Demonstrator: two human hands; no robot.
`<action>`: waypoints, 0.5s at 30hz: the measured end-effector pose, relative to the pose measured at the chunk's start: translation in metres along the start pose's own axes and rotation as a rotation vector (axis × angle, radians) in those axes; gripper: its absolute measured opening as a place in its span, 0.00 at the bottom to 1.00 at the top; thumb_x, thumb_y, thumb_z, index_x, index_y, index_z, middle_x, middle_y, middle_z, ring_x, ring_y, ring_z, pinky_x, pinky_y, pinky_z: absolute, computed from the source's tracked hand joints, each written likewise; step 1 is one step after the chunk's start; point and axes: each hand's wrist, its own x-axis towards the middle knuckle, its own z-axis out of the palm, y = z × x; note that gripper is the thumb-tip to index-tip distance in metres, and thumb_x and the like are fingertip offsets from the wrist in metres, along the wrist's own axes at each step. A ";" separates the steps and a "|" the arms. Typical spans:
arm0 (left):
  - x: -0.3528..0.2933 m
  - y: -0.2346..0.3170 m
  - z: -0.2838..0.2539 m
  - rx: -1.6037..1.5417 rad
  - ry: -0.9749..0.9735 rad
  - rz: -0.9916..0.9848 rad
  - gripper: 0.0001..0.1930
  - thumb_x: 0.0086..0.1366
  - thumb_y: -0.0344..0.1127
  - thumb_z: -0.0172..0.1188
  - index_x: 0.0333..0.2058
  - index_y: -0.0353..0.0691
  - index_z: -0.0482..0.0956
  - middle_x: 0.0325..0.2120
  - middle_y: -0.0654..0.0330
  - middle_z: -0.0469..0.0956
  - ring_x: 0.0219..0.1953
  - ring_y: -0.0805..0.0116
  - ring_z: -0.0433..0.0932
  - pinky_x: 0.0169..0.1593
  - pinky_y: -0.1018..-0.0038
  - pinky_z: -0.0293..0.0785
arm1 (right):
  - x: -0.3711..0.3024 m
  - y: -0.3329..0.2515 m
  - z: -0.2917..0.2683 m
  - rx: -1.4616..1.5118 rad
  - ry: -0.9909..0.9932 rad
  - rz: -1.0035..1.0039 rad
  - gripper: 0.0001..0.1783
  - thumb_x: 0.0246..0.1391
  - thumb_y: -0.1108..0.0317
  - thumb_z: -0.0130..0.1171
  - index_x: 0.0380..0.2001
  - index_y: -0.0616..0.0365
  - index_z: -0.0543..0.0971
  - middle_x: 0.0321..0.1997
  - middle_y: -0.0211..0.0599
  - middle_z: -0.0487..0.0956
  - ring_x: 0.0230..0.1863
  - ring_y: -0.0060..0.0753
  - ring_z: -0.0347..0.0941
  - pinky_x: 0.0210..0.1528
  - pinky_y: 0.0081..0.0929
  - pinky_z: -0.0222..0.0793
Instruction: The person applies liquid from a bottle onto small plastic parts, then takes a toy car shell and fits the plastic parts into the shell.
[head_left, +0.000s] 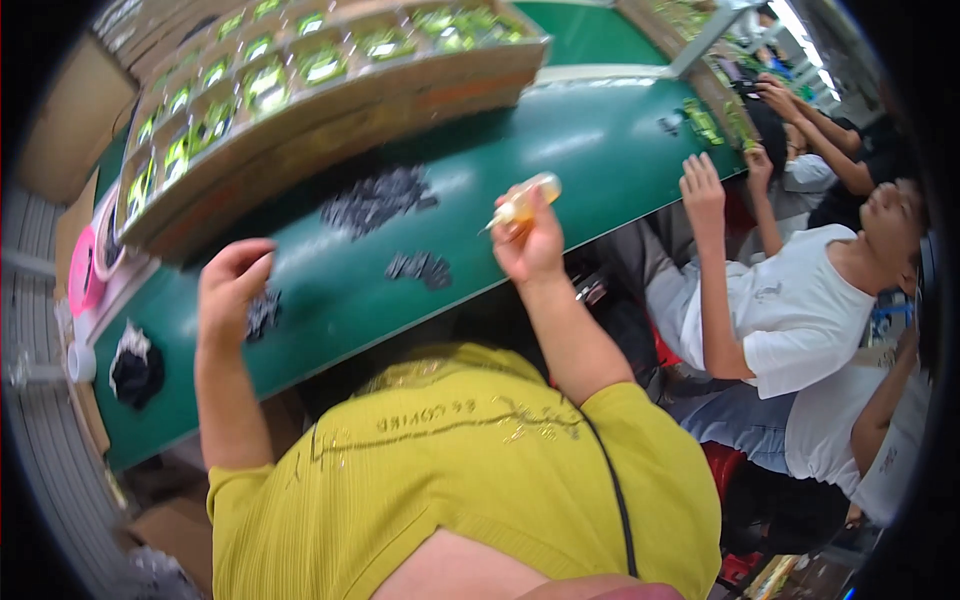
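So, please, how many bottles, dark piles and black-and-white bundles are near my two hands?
Bottle, in the right hand: 1
Dark piles: 3 (large pile, middle pile, pile near the left hand)
Black-and-white bundle: 1
Total: 5

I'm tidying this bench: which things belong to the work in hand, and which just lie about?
Likely the job:
bottle, in the right hand
dark pieces, piled near the left hand

Apparently lying about:
black-and-white bundle
white roll

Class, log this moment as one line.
left hand: near dark pieces; right hand: holding translucent bottle; larger dark pile: on green table
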 end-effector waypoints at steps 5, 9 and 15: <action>-0.023 -0.012 0.089 -0.306 -0.370 -0.235 0.14 0.60 0.29 0.61 0.44 0.29 0.76 0.30 0.58 0.78 0.27 0.72 0.77 0.32 0.77 0.75 | -0.014 0.014 0.016 -0.191 -0.076 -0.146 0.08 0.60 0.62 0.55 0.38 0.53 0.73 0.31 0.33 0.76 0.31 0.26 0.74 0.22 0.21 0.69; -0.030 -0.023 0.117 -0.303 -0.304 -0.297 0.13 0.58 0.26 0.61 0.42 0.28 0.75 0.30 0.56 0.78 0.28 0.70 0.79 0.33 0.76 0.77 | -0.034 0.036 0.034 -0.434 -0.302 -0.299 0.08 0.59 0.69 0.55 0.39 0.60 0.73 0.34 0.40 0.77 0.28 0.30 0.75 0.23 0.23 0.71; -0.034 -0.026 0.117 -0.304 -0.288 -0.290 0.11 0.58 0.25 0.60 0.39 0.28 0.75 0.29 0.54 0.78 0.27 0.69 0.79 0.32 0.77 0.78 | -0.040 0.055 0.034 -0.675 -0.397 -0.370 0.10 0.56 0.69 0.61 0.38 0.60 0.73 0.33 0.42 0.78 0.26 0.30 0.75 0.23 0.23 0.73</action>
